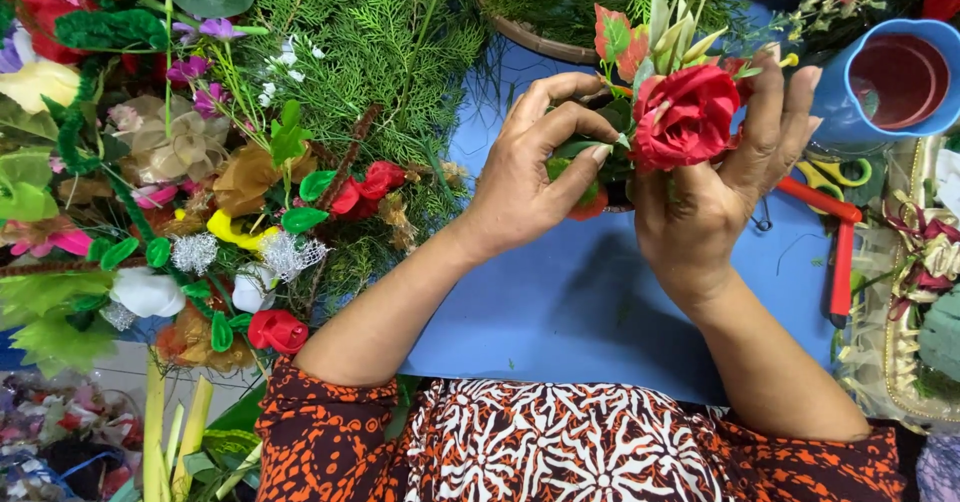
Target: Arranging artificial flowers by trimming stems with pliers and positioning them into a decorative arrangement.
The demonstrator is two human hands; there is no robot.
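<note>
Nearest the camera is the person's lap in an orange, black and white patterned dress [560,447], with both forearms reaching away over a blue table [560,302].

Between the hands sits a small flower bunch headed by a red rose [688,114]. Pale buds [678,17] and a red-and-green leaf [618,40] stand up behind it, so its long axis runs from the palms toward the far side of the table. The right hand [725,187] is wrapped around the bunch from the right, fingers curled up past the bloom and the thumb below it — clasping the stems, which are hidden in the grip. The left hand [535,177] comes in from the left with fingers bent and the thumb tip pressing the green leaves [590,147] just beside the rose; it touches the bunch, but whether it truly grips anything I cannot tell. The rose lies closer to the right hand's fingers, a little right of the gap between the two hands.

To the right, red-handled scissors [838,232] with a yellow-green loop lie on the table just beyond the right wrist, near a blue pot [850,112] with a red inside. Further right is a clear packet of dried trimmings [915,272]. On the far side a shallow basket [540,34] holds fern-like greenery. The left of the scene is heaped with artificial flowers, cypress sprigs [370,52] and green chenille stems [110,32] — well apart from the hands.
</note>
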